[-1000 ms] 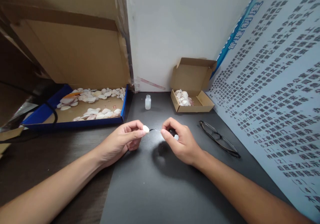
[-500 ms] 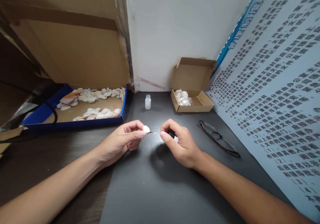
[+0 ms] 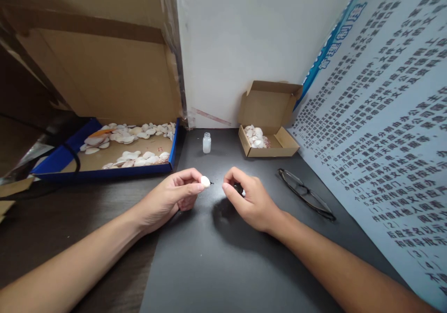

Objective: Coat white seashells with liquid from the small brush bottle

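Note:
Between the thumb and forefinger of my left hand (image 3: 179,189) a small white seashell (image 3: 205,181) is pinched, its pale face turned up. My right hand (image 3: 253,199) curls around a black cap (image 3: 238,188), mostly covered by the fingers. A small dark brush tip (image 3: 212,183) shows at the shell's right edge, in the gap between both hands. Its thin stem towards the cap is barely visible. Whether the tip touches the shell, I cannot tell. Behind the hands, a small uncapped bottle (image 3: 206,144) with whitish contents stands upright.
At the left, a blue-edged cardboard box (image 3: 164,167) holds many seashells (image 3: 131,133). A smaller open cardboard box (image 3: 268,152) with shells (image 3: 256,137) stands at the back right. Black-framed glasses (image 3: 307,194) lie right of my hand, beside a printed sheet (image 3: 391,131).
The seashell has turned slightly and shows more of its face. The brush tip has shifted a little right, from the shell's lower edge to its right side. Both hands stay nearly in place.

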A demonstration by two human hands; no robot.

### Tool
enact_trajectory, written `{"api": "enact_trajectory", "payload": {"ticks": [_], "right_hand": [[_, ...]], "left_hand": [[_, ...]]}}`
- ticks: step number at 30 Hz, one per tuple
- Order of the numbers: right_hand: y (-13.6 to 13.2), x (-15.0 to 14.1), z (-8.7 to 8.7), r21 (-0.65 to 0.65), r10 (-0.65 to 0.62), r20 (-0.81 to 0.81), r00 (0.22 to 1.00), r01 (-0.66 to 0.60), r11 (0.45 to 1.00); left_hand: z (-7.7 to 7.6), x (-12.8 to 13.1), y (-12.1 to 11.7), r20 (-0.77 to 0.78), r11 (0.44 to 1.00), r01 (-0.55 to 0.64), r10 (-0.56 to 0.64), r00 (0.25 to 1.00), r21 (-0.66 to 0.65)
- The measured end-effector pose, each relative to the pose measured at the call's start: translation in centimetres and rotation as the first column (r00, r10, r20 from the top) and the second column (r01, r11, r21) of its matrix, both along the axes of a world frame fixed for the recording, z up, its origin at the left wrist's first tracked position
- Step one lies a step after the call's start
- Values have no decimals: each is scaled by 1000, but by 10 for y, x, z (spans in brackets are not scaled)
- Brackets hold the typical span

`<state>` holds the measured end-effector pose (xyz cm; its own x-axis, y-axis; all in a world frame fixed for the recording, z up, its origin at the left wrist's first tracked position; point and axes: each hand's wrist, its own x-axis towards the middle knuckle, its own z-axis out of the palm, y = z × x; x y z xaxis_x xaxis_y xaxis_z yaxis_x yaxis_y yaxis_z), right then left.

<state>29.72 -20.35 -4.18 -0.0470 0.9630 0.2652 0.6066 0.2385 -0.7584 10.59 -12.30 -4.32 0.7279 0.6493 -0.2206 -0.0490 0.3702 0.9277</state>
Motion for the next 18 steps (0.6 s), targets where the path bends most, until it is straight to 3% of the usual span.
{"api": "enact_trajectory", "payload": {"ticks": [6, 12, 18], "right_hand": [[-3, 1, 1, 73, 71, -58, 996, -67, 995], [2, 3, 0, -134, -30, 119, 992, 46, 990], [-3, 1, 5, -10, 55, -8, 998, -55, 998]], "left_hand": [[-3, 0, 1, -5, 999, 19, -19, 1000, 30], [-5, -2, 2, -5, 999, 4, -4, 1000, 41], [-6, -1, 2, -4, 999, -7, 7, 1000, 44]]}}
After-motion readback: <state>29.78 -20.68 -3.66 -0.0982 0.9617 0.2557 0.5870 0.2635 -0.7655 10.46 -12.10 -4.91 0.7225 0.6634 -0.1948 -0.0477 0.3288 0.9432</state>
